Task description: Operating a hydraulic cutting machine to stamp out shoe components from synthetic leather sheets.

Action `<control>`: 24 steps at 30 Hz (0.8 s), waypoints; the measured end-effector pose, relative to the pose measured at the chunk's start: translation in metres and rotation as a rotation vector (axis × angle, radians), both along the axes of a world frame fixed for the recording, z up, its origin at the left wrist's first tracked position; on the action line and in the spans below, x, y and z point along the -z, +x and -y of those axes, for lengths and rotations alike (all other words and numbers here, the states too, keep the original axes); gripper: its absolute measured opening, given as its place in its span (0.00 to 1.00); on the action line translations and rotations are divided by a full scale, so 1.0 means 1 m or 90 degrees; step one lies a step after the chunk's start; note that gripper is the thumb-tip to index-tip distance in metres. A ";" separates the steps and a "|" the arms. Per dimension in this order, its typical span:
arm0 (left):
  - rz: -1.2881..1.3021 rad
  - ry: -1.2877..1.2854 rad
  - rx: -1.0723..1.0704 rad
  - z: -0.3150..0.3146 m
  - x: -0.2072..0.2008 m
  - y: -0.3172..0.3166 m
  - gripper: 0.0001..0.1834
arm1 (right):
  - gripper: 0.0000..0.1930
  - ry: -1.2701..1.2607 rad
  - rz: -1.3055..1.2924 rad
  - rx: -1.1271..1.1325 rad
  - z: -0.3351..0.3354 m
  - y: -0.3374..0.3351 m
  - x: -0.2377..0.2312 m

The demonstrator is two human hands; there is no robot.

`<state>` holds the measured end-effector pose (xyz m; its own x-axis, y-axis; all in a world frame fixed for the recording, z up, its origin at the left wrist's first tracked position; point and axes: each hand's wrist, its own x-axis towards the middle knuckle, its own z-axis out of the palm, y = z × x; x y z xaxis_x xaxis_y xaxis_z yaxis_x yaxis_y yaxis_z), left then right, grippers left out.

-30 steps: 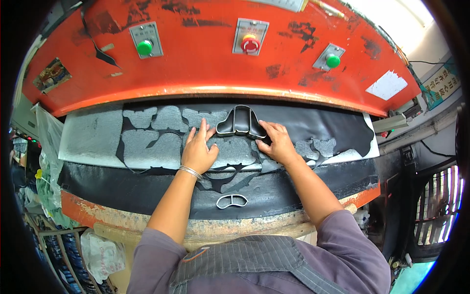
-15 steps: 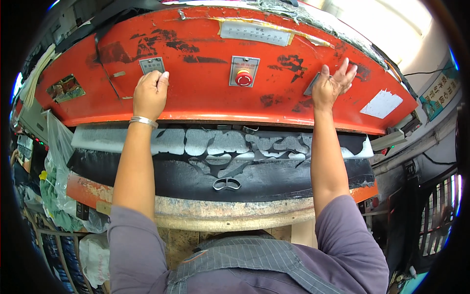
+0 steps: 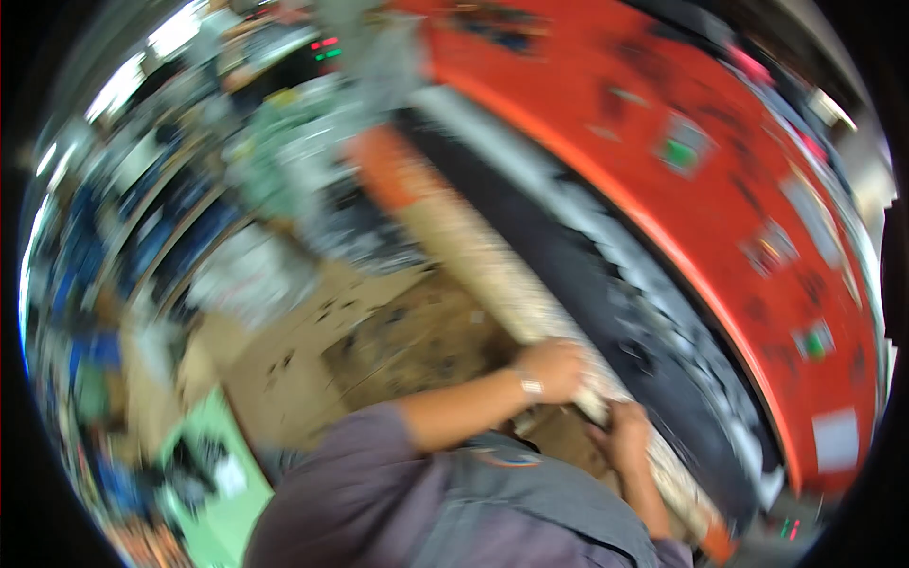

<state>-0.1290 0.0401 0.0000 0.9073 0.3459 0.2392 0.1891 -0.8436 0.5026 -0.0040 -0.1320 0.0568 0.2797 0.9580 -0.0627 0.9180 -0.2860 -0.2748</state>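
Observation:
The picture is smeared by motion and tilted. My left hand (image 3: 554, 364) lies with curled fingers on the pale, worn front edge (image 3: 473, 248) of a big press table. My right hand (image 3: 620, 437) sits just below it on the same edge, wrist bent. Blur hides whether either hand grips anything. Beyond the edge lies the black sheet (image 3: 606, 275) with grey cut-out patches, under the red press head (image 3: 729, 199), which carries a green button (image 3: 678, 151).
Brown cardboard covers the floor (image 3: 379, 327) to the left of the machine. A green surface (image 3: 218, 473) with dark items shows at lower left. Cluttered shelves and bags (image 3: 275, 161) fill the far left, all blurred.
Both hands have dropped from the red press head's buttons to the table's front edge. The view has swung sharply left and tilted, bringing the floor and shelves into sight.

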 end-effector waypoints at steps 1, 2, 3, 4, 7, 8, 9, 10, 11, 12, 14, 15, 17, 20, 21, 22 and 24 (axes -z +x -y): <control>0.007 -0.009 -0.022 0.015 -0.010 0.004 0.10 | 0.22 0.005 0.013 0.003 0.016 0.004 -0.003; 0.039 -0.056 -0.044 0.030 -0.011 0.011 0.10 | 0.23 0.017 -0.005 0.056 0.026 -0.002 -0.012; 0.075 -0.056 -0.051 0.042 -0.008 0.013 0.09 | 0.23 0.028 0.023 -0.017 0.036 0.004 -0.018; 0.109 -0.093 -0.067 0.049 -0.011 0.014 0.10 | 0.18 -0.012 0.014 -0.118 0.039 0.020 -0.023; 0.064 -0.058 -0.082 0.055 -0.007 0.007 0.12 | 0.12 -0.041 -0.164 -0.196 0.043 0.104 -0.013; 0.039 -0.058 -0.075 0.052 -0.009 0.009 0.13 | 0.08 -0.092 -0.033 -0.269 0.000 0.096 -0.061; 0.030 -0.106 -0.065 0.049 -0.015 -0.001 0.13 | 0.13 -0.242 0.099 -0.113 -0.017 0.145 -0.052; 0.020 -0.151 -0.039 0.041 -0.023 -0.009 0.14 | 0.13 -0.276 0.276 -0.093 -0.053 0.153 -0.064; -0.023 -0.146 -0.066 0.036 -0.030 -0.017 0.14 | 0.17 -0.020 0.203 -0.161 -0.083 0.162 -0.069; -0.080 -0.169 -0.101 0.027 -0.023 -0.020 0.14 | 0.21 0.009 0.167 -0.157 -0.124 0.166 -0.070; -0.157 -0.212 -0.133 0.005 -0.028 -0.037 0.14 | 0.23 -0.080 0.193 -0.175 -0.204 0.183 -0.064; -0.164 -0.238 -0.113 -0.009 -0.036 -0.038 0.16 | 0.22 -0.059 0.158 -0.247 -0.235 0.206 -0.053; -0.070 -0.285 -0.109 -0.036 -0.046 -0.018 0.16 | 0.12 -0.133 0.285 -0.333 -0.274 0.240 -0.041; 0.004 -0.273 -0.104 -0.080 -0.053 0.041 0.11 | 0.07 -0.145 0.356 -0.349 -0.288 0.298 -0.025; 0.018 -0.281 -0.057 -0.098 -0.054 0.066 0.09 | 0.07 -0.148 0.351 -0.357 -0.282 0.320 -0.023; 0.028 -0.289 -0.016 -0.117 -0.059 0.089 0.08 | 0.07 -0.153 0.292 -0.347 -0.276 0.338 -0.019; 0.081 -0.269 0.051 -0.142 -0.059 0.127 0.08 | 0.06 -0.083 0.243 -0.294 -0.250 0.353 -0.018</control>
